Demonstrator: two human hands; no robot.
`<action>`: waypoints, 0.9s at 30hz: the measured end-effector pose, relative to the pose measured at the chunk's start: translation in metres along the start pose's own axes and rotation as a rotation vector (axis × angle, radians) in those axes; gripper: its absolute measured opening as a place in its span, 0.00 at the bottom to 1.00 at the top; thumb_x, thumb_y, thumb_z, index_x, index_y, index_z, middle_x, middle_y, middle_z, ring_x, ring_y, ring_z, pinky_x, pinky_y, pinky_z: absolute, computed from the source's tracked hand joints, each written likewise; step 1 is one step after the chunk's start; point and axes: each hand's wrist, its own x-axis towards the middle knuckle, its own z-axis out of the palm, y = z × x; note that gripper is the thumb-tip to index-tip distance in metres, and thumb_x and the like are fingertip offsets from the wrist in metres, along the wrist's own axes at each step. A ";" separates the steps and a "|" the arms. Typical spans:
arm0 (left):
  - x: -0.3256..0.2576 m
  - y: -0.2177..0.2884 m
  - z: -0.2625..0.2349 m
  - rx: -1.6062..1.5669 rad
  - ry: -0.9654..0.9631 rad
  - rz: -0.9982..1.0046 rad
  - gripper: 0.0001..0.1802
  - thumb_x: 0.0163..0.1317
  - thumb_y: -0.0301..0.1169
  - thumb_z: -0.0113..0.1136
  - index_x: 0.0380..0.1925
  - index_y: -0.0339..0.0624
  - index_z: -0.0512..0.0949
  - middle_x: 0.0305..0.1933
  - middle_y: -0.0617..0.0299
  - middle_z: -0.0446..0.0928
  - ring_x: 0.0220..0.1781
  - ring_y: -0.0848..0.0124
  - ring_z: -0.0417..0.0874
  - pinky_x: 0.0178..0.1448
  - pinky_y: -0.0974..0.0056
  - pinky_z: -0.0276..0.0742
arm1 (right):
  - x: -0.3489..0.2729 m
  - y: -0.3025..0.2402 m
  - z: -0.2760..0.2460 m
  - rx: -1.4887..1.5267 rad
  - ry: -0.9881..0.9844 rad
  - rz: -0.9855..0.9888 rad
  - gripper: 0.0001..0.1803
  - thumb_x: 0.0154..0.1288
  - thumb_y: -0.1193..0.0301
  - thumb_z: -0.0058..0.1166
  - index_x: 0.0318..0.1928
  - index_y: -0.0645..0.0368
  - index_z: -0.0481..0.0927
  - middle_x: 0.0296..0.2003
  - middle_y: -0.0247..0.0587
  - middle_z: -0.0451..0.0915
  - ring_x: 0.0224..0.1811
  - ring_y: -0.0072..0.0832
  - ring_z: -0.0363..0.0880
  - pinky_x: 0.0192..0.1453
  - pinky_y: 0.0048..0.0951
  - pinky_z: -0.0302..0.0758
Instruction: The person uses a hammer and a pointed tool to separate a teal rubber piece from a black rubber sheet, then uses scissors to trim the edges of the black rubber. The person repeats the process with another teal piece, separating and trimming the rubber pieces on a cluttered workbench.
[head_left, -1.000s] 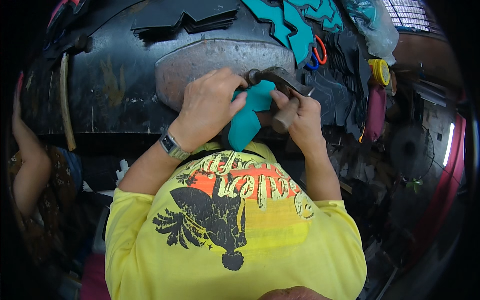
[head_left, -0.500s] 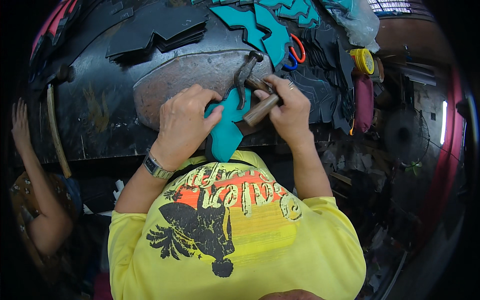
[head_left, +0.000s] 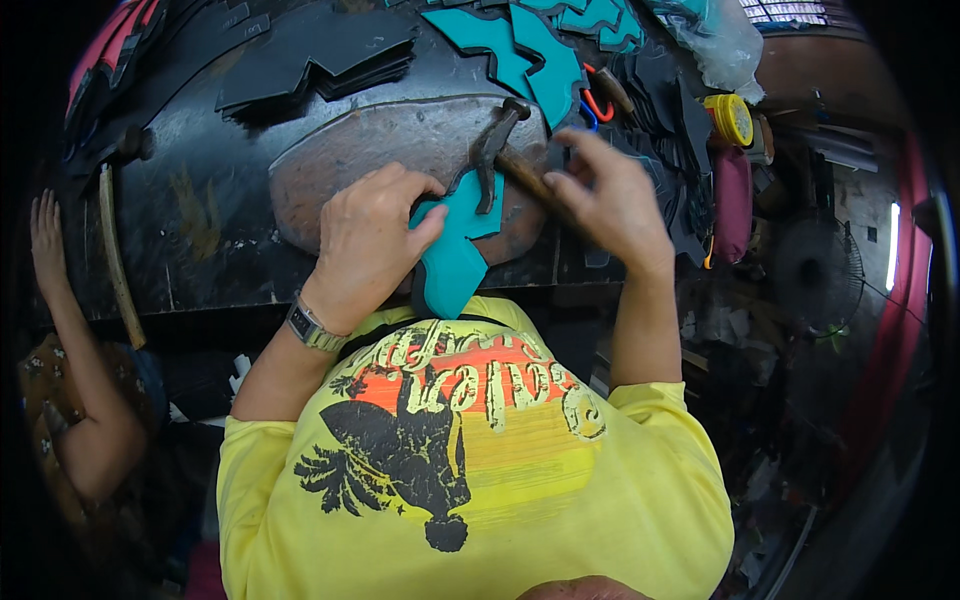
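Observation:
A teal piece of sheet material point(head_left: 455, 265) with a black edge lies over the near edge of a worn brown slab point(head_left: 340, 160). My left hand point(head_left: 375, 235) pinches its left side between thumb and fingers. Across the upper part of the piece rests the head of a hammer point(head_left: 487, 155), its wooden handle slanting down to the right. Slightly blurred, my right hand point(head_left: 620, 210) is over the handle's end, thumb and forefinger apart. Beyond it, a wooden-handled tool point(head_left: 612, 90) lies beside red-and-blue-handled scissors point(head_left: 597, 105).
Stacks of black cut pieces point(head_left: 315, 65) and teal pieces point(head_left: 545, 65) lie along the far side. Another hammer point(head_left: 115, 250) rests at left, near a co-worker's hand point(head_left: 47, 240). A yellow tub point(head_left: 728, 120) and a fan point(head_left: 815, 270) are at right.
My right hand has let go of the wooden-handled tool, which now lies by the scissors, and has shifted right over the hammer handle. My left hand keeps its hold on the teal piece.

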 end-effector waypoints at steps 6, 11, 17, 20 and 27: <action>-0.005 0.003 -0.009 -0.010 -0.048 -0.038 0.15 0.52 0.34 0.76 0.39 0.44 0.86 0.31 0.61 0.79 0.30 0.65 0.81 0.36 0.61 0.76 | -0.007 -0.011 0.013 -0.110 0.040 0.004 0.23 0.65 0.75 0.54 0.61 0.56 0.76 0.45 0.52 0.80 0.47 0.50 0.82 0.50 0.48 0.77; -0.004 0.001 -0.008 -0.075 -0.058 -0.101 0.16 0.51 0.33 0.77 0.40 0.43 0.87 0.30 0.62 0.80 0.29 0.67 0.82 0.36 0.63 0.77 | -0.024 -0.014 0.021 0.119 0.010 0.016 0.27 0.64 0.73 0.59 0.64 0.55 0.75 0.44 0.52 0.79 0.45 0.53 0.81 0.49 0.46 0.76; -0.008 0.001 -0.001 -0.182 -0.021 -0.107 0.11 0.52 0.28 0.75 0.36 0.42 0.86 0.31 0.60 0.83 0.30 0.64 0.84 0.38 0.62 0.79 | -0.026 -0.014 0.032 0.228 0.177 -0.071 0.24 0.64 0.81 0.58 0.62 0.61 0.78 0.46 0.46 0.82 0.42 0.32 0.83 0.47 0.30 0.78; -0.011 -0.001 0.001 -0.123 0.057 0.017 0.08 0.52 0.25 0.73 0.33 0.41 0.84 0.32 0.59 0.83 0.33 0.60 0.85 0.39 0.60 0.80 | -0.034 -0.017 0.029 0.481 0.251 0.024 0.24 0.68 0.81 0.56 0.65 0.63 0.76 0.51 0.44 0.85 0.48 0.24 0.83 0.53 0.27 0.78; -0.012 -0.002 0.007 -0.130 0.115 0.108 0.08 0.51 0.22 0.70 0.32 0.40 0.83 0.33 0.57 0.81 0.37 0.56 0.85 0.41 0.56 0.80 | -0.057 -0.032 0.043 0.508 0.092 -0.109 0.27 0.69 0.81 0.59 0.68 0.67 0.74 0.61 0.51 0.82 0.62 0.30 0.81 0.65 0.30 0.75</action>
